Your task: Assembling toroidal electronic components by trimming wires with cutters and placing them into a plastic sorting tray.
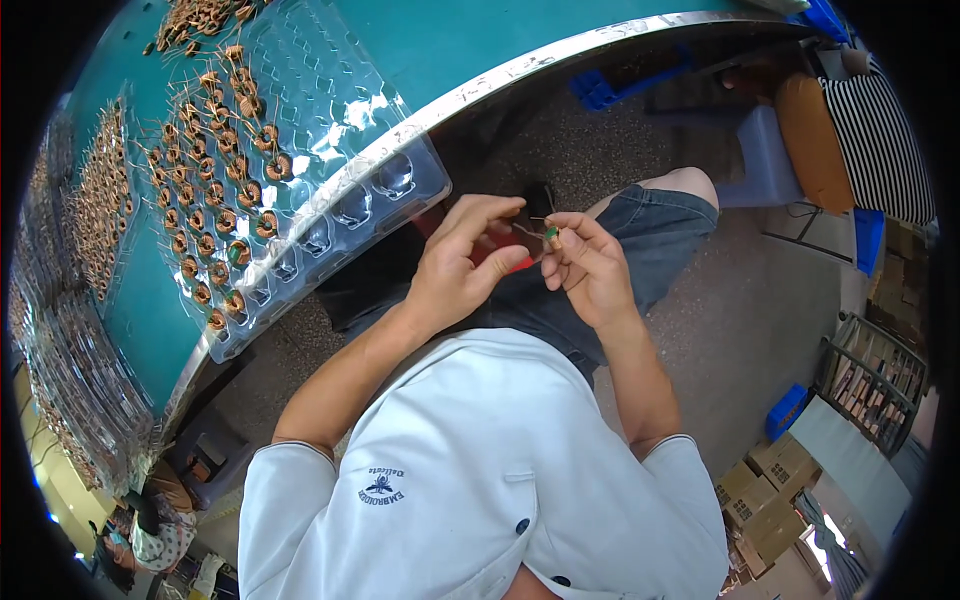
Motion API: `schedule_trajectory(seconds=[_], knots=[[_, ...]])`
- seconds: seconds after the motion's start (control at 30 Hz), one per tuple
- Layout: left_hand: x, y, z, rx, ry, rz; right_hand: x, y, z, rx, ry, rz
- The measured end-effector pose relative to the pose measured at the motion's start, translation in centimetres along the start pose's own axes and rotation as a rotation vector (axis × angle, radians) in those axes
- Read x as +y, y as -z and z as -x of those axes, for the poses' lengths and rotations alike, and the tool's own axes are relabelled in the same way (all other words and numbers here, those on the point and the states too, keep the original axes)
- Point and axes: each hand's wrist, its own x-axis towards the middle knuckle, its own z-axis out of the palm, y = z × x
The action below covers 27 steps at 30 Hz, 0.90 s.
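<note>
Between the thumb and fingers of my right hand (590, 262) is a small toroidal coil (553, 235), partly covered by the fingertips. Green core shows on it, and thin wire leads stick out toward my left hand. My left hand (462, 258) is just to its left, thumb and fingers apart, with no object visible in its grip. Both hands are above my lap, in front of the table edge. On the left, a clear plastic tray (345, 215) holds rows of copper-wound toroidal coils (225, 170); one among them shows green.
The green table (480, 35) has a pale curved edge. Stacked clear trays (75, 370) and a further coil-filled tray (100, 200) stand left. Loose coils (195, 25) lie at the far left. A person in stripes (880, 145) sits right, near a blue bin (625, 85).
</note>
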Motion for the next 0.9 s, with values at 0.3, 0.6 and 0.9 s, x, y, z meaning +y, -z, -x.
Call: schedule_trajectory(seconds=[0.3, 0.6, 0.9], knots=[[-2.0, -0.8, 0.2, -0.057, 0.062, -0.101, 0.9, 0.5, -0.1, 0.019, -0.117, 0.341], [-2.1, -0.1, 0.2, -0.112, 0.251, -0.041, 0.4, 0.0, 0.1, -0.074, 0.213, 0.932], [-2.1, 0.8, -0.9, -0.244, -0.03, -0.269, -0.2, -0.2, -0.3, -0.279, 0.578, 1.333]])
